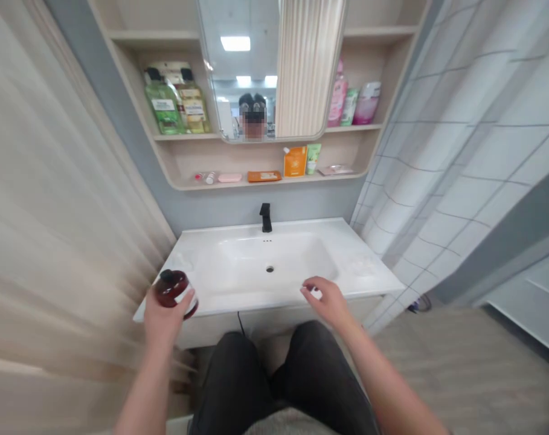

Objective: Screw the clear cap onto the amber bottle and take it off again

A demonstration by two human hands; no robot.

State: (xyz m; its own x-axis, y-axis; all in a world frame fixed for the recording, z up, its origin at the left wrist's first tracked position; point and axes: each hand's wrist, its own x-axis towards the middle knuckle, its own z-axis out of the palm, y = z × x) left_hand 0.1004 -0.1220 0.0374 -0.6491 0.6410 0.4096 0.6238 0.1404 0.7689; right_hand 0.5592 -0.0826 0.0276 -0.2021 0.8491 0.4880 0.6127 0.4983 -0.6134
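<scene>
My left hand (pixel 163 319) grips a dark red-brown bottle (pixel 172 290) with a black cap, held just above the front left corner of the white sink (pixel 238 254). At the sink's front edge, my right hand (pixel 326 298) hovers with its fingers loosely curled; something small and pale may sit at the fingertips, but I cannot tell. A black faucet (pixel 266 217) stands at the back of the basin, and the drain (pixel 269 269) is in its middle.
Shelves around a mirror (pixel 265 66) hold green and amber bottles (pixel 177 99) on the left and pink bottles (pixel 353 103) on the right. An orange pouch (pixel 295 161) and small items lie on the lower shelf. A tiled wall (pixel 459 157) stands right, a beige panel left.
</scene>
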